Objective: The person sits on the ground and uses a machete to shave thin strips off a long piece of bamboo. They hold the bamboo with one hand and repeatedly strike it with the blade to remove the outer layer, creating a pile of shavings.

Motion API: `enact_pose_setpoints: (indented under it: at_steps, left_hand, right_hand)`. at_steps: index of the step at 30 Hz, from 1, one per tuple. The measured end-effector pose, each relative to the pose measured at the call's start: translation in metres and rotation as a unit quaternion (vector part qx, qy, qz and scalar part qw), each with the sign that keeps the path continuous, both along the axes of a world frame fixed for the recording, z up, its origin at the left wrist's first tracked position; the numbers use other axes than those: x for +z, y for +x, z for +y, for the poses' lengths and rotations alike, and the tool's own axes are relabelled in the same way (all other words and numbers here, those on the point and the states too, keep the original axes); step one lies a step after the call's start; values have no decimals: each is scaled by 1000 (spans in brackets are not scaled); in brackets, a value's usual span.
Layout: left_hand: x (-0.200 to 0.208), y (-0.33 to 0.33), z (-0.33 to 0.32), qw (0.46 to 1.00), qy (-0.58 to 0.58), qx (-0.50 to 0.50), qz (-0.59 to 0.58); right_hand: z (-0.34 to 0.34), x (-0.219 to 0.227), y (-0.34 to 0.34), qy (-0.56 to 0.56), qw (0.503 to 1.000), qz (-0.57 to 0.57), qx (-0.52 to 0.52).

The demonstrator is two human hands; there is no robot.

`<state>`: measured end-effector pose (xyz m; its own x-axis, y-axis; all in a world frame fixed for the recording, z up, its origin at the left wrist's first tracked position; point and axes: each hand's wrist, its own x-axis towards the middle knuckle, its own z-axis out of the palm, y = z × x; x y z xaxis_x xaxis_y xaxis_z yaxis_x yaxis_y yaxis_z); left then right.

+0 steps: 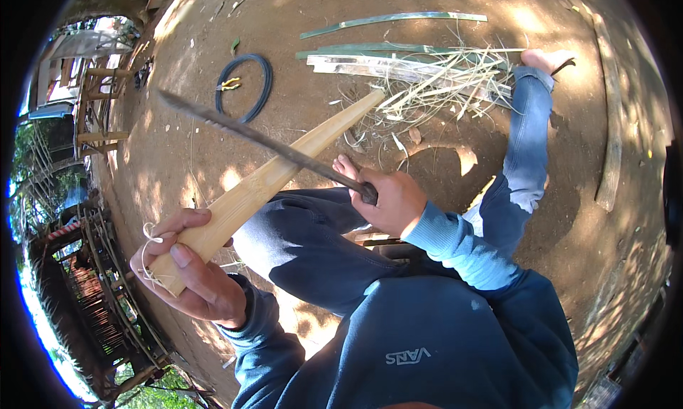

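My left hand [196, 274] is closed around the near, wide end of a pale bamboo strip [256, 181], thumb on top. A thin curl of shaving [148, 252] hangs at that end. The strip slants up to the right, its far end close to a heap of shavings. In my right hand [391, 199] is the handle of a long dark machete [249, 133]. Its blade points up and to the left, crossing over the middle of the strip. Whether the blade touches the bamboo, I cannot tell.
Pale shavings [445, 88] lie by my outstretched foot [548, 60], over split bamboo lengths [356, 66]. Beyond them is a green bamboo strip [391, 23]. A dark coiled hose [267, 88] rests on the dirt ground. At right lies a long pole [612, 124]; wooden structures [99, 110] stand at left.
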<state>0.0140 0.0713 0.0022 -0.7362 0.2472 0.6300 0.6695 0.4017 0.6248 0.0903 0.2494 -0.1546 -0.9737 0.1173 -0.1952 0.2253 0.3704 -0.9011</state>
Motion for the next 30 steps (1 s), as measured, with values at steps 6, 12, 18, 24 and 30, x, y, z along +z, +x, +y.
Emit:
enact_pose_setpoints:
  at_steps: [6,12,18,24,30]
  left_hand:
    - [3,0,5,1000,-21,-8,1]
    - [3,3,6,1000,-11,-4,2]
    - [2,6,1,1000,-25,-12,-2]
    - [1,5,4,1000,-10,12,-8]
    - [1,-1,-2,999,-2,36,-20]
  right_hand:
    - [0,-19,-2,-16,990,119,-77]
    - [-1,-16,5,8,987,139,-79]
    - [13,-56,-5,-31,993,34,-105]
    - [3,-34,7,-2,996,75,-55]
    - [11,-18,5,26,1000,-2,-17]
